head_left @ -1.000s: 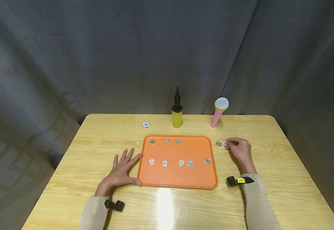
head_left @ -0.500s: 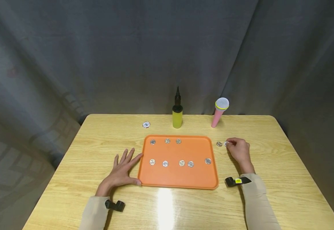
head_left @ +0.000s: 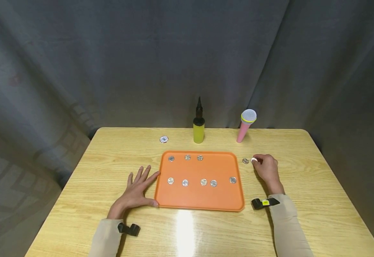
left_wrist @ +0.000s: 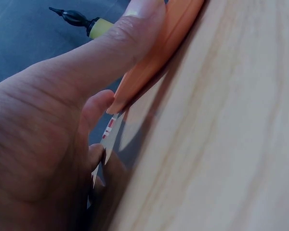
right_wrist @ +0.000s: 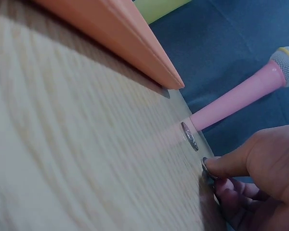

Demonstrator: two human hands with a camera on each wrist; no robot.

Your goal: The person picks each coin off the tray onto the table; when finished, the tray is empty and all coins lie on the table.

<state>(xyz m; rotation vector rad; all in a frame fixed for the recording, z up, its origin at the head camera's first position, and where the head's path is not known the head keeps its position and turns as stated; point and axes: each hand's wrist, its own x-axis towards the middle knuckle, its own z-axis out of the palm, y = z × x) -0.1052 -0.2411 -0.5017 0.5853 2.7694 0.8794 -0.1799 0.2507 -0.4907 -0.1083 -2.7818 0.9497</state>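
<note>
My right hand pinches a silver coin between thumb and fingertips, low at the tabletop to the right of the orange tray. Just left of it, a second silver coin lies flat on the wood. Spread wide, my left hand touches the tray's left side with thumb and index finger; the left wrist view shows the thumb against the rim. Several silver coins lie in the tray, among them one coin near its right wall and another coin at the far left.
Behind the tray stands a yellow hand pump with a black nozzle. A pink toy microphone stands to its right. At the back left lies a white poker chip. Grey curtains surround the wooden table.
The coin pinched in my right hand now shows brighter and more tilted, and that hand has shifted very slightly. My left hand stays at the tray's side.
</note>
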